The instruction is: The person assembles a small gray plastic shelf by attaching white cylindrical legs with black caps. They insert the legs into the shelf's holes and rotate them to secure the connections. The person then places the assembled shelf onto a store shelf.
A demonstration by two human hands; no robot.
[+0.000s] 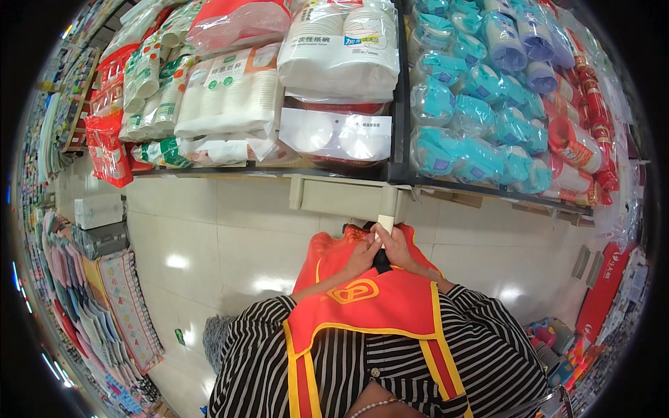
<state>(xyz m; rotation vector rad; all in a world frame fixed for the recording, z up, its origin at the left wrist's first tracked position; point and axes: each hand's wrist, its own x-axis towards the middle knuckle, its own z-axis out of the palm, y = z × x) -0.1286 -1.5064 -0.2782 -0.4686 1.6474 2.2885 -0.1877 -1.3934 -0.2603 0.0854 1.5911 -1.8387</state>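
Both hands meet in front of my red apron [369, 306] with yellow edging. My left hand [365, 252] is closed, its fingers near the lower end of a pale cream bar [385, 227]. From the other side my right hand [395, 246] closes round the same bar, its thumb up along it. The bar stretches away from me toward the shelf's front edge, where its far end lies close to a beige panel [334, 197]. Whether the two are joined, I cannot tell. A dark object shows in part beneath my hands; its kind is hidden.
Ahead, a dark-edged shelf [279, 169] bears bagged paper bowls [338, 52], paper cups [226, 90] and teal-wrapped packs [481, 90]. Hanging textiles [83, 313] and a grey bin [101, 239] stand left. A red panel [603, 289] stands right. The tiled floor [258, 237] is glossy.
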